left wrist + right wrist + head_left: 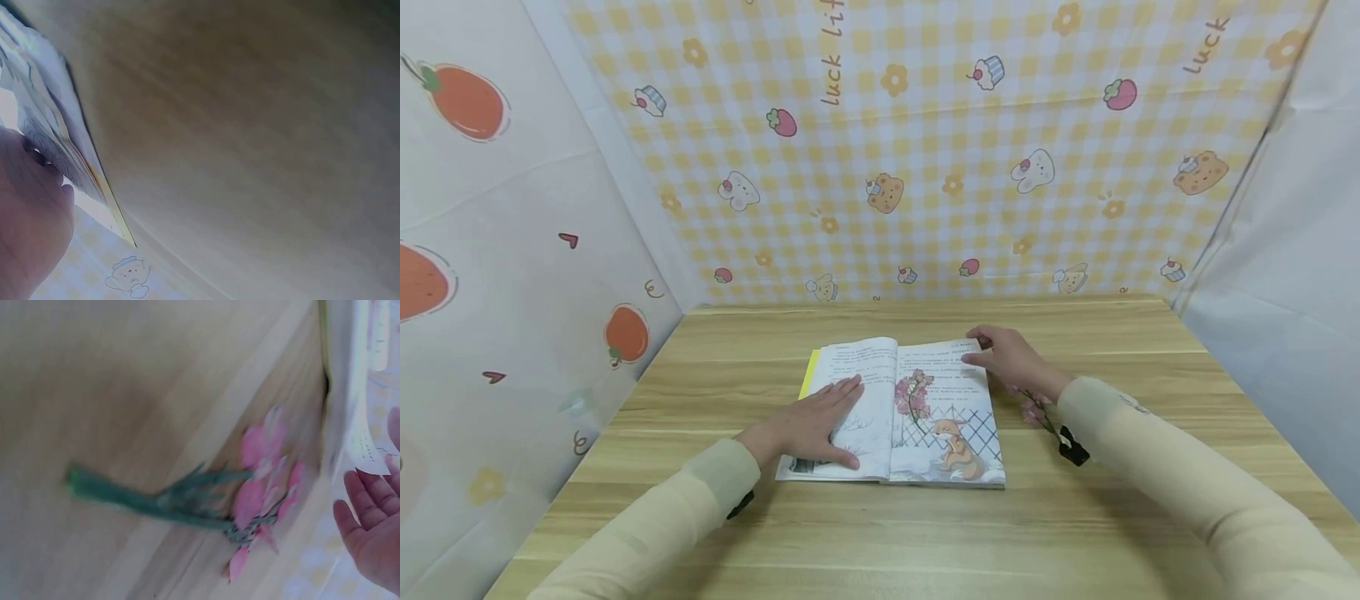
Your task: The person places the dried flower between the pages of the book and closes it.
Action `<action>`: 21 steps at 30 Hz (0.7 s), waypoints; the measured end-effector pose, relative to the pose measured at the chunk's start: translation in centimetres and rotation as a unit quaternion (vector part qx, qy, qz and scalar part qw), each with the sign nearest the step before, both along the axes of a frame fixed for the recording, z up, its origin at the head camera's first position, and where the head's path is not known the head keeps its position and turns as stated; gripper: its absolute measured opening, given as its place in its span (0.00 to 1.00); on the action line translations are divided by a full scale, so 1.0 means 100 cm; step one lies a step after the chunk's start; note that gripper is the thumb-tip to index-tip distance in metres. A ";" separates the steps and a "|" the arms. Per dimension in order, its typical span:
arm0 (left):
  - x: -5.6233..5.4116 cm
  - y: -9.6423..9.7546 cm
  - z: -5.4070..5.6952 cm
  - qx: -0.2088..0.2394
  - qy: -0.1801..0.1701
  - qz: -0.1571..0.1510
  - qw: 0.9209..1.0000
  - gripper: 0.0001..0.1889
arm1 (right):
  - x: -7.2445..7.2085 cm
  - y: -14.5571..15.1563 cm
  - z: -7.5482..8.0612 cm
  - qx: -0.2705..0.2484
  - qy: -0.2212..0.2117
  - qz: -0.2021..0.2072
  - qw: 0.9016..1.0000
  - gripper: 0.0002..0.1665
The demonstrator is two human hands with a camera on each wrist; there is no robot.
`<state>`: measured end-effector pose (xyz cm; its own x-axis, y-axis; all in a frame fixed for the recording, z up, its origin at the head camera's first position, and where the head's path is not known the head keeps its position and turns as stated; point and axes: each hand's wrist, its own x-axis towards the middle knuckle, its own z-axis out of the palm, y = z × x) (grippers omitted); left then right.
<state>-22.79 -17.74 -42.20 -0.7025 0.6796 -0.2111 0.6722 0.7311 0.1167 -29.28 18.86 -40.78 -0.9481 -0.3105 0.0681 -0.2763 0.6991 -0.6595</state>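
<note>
A picture book (943, 354) lies spread on the table, a fox printed low on its right page. My left hand (816, 417) rests on the left page with its fingers stretched out. At the top right corner, my right hand (1011, 358) pinches a page (362, 447), which bends away from the pages under it in the right wrist view. A pink blossom sprig (913, 393) shows on the right page near the fold. Another pink flower sprig (250, 506), green-stemmed, lies on the wood beside the book, partly below my right forearm.
The wooden table (925, 542) reaches back to a yellow checked cloth (887, 133) with cartoon prints. White cloth (512, 200) with fruit prints hangs at the left, plain white cloth (1300, 250) at the right. A yellow edge (809, 372) sticks out along the book's left side.
</note>
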 end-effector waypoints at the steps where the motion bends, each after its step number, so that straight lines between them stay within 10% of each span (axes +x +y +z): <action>1: 0.000 0.000 0.000 0.000 0.000 -0.001 1.000 0.65 | 0.002 0.001 0.001 -0.019 -0.008 -0.009 1.000 0.32; 5: -0.001 0.000 0.000 -0.002 0.002 -0.003 1.000 0.65 | 0.010 0.006 0.005 -0.107 -0.080 -0.054 0.990 0.35; 14: 0.000 0.000 0.001 0.005 -0.003 0.001 1.000 0.65 | 0.036 0.013 0.004 -0.273 -0.250 -0.051 0.928 0.37; 18: 0.001 0.000 0.001 0.006 -0.002 0.001 1.000 0.65 | 0.047 0.011 0.001 -0.366 -0.284 -0.037 0.886 0.40; 21: 0.001 0.000 0.000 0.006 0.000 0.001 1.000 0.65 | 0.055 0.005 0.000 -0.454 -0.305 -0.029 0.837 0.37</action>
<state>-22.72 -17.73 -42.16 -0.7034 0.6811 -0.2032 0.6712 0.7306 0.1254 -23.76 19.34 -40.76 -0.9038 -0.3462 -0.2516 0.3229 -0.1657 -0.9318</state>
